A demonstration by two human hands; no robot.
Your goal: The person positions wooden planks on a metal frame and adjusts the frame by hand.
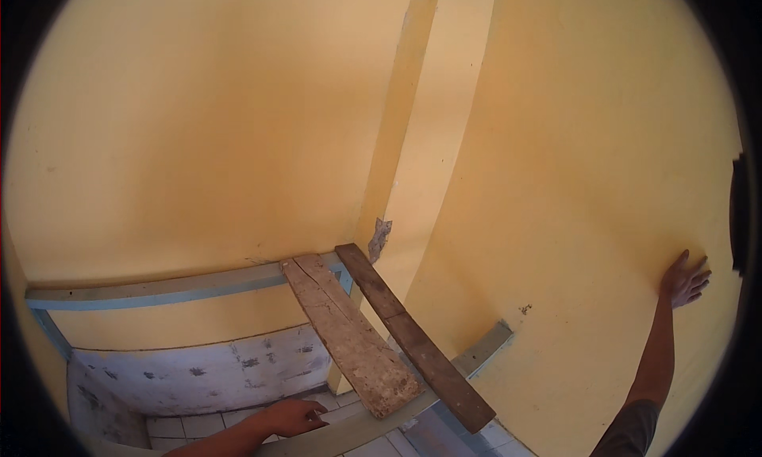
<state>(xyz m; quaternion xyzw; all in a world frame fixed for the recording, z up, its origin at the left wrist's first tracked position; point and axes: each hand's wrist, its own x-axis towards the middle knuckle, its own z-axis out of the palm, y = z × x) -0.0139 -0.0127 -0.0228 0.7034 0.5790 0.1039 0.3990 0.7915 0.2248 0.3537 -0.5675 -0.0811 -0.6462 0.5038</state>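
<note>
In the head view, two wooden boards lie side by side across a pale blue-grey frame, running from its back rail point(159, 292) beside the wall to its front rail point(349, 433). The wide board point(349, 330) is light brown and rough, blotched with paler, crusty patches. A dark crack runs down from its far end, and its near end looks worn and stained. The narrow board point(414, 334) is darker brown, with a straighter edge and a thin line across it near the middle. The two are closest at the far end and slightly apart at the near end, where the narrow one reaches farther past the front rail.

The left hand point(294, 417) is at the front rail, to the left of the wide board, released, its fingers loosely bent; from this angle I can't tell whether it touches the rail. The right hand point(685, 281) is released too, laid against the yellow wall point(587, 179) with its fingers spread, well apart from the boards. A dark sleeve point(629, 429) covers that arm near the lower edge.

Beyond the boards' far ends, the wall's corner has a chipped grey patch point(380, 239). Below the frame are a whitish lower wall point(206, 371) with dark smudges and pale floor tiles point(167, 427).
</note>
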